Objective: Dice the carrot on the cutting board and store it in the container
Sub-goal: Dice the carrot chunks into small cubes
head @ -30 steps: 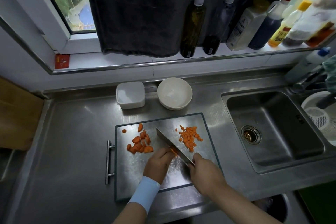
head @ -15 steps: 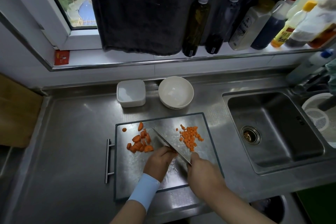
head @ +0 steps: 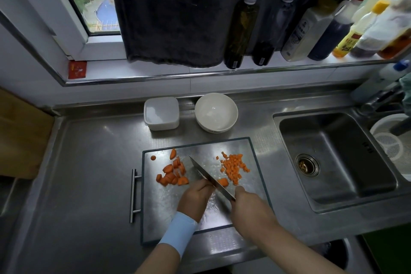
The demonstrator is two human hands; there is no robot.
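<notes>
Dicing roughly midway, by the look: right hand (head: 249,209) gripping knife (head: 209,176), left hand (head: 195,198) curled beside it, hold hidden. Dice (head: 233,165) heaped right on board (head: 169,207), chunks (head: 172,173) waiting left, no carrot seen in container (head: 161,113) behind.

A cut carrot piece (head: 223,182) now lies exposed right of the knife (head: 210,176) blade, beside the diced pile (head: 233,165).

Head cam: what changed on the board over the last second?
The knife cut through the carrot: a chunk now lies right of the blade, beside the diced pile; a second ago orange showed on its left, at the left hand. Unchanged: right hand grips the knife, left hand curled against the blade, coarse pieces, container, bowl.
</notes>
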